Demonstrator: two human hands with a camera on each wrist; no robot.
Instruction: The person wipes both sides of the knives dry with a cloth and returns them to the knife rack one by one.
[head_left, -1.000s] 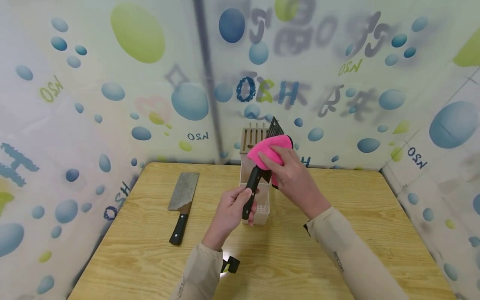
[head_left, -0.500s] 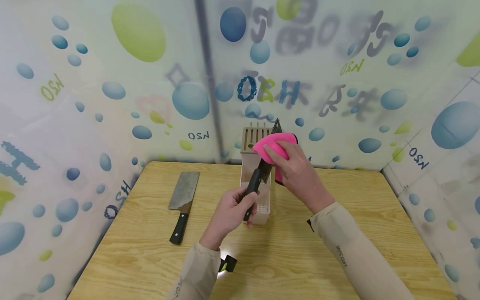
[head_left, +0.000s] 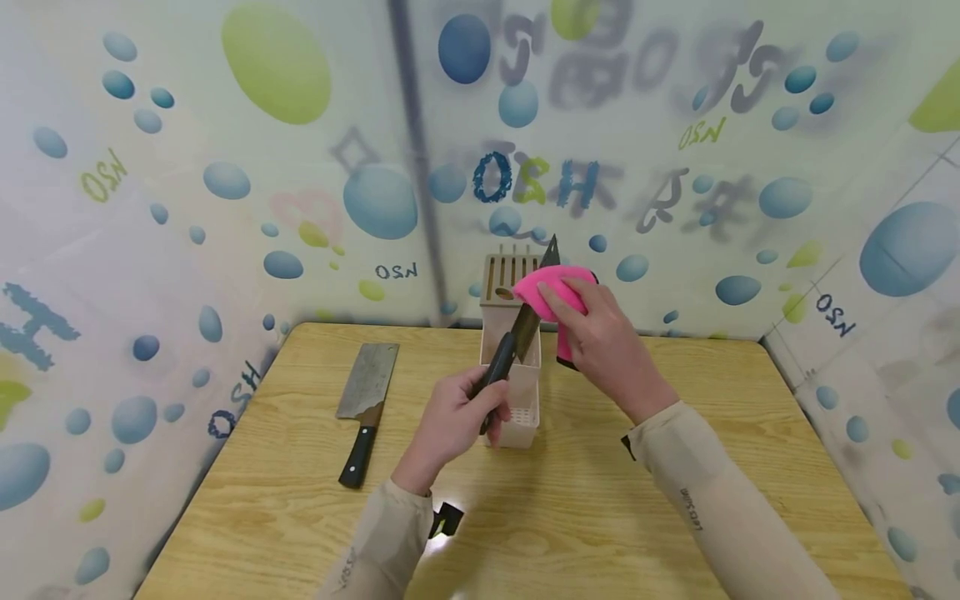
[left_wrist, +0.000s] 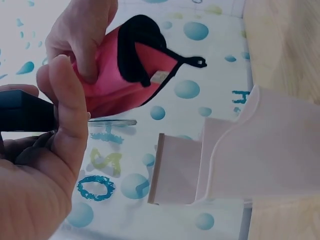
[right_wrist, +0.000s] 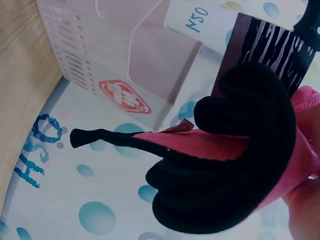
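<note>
My left hand (head_left: 444, 421) grips the black handle (head_left: 501, 362) of a kitchen knife, whose blade (head_left: 527, 332) slants up and to the right. Pinched in my right hand (head_left: 618, 358), a pink cloth (head_left: 551, 287) with black edging is wrapped over the middle of that blade, and the tip shows above it. In the right wrist view, pale streaks mark the dark blade (right_wrist: 260, 52), and the cloth (right_wrist: 200, 146) hangs in folds in front of it. Behind the knife stands a pale knife holder (head_left: 491, 321) with a slotted brown top, partly hidden.
A cleaver (head_left: 369, 383) with a black handle lies on the wooden table (head_left: 255, 467), left of my left hand. The holder (left_wrist: 265, 150) rises close to both hands in the left wrist view. A patterned wall covering (head_left: 645, 208) closes off the table's far side.
My left hand has shifted slightly left and turned the knife, so its blade looks narrower. The right hand and cloth have slid a little to the right.
</note>
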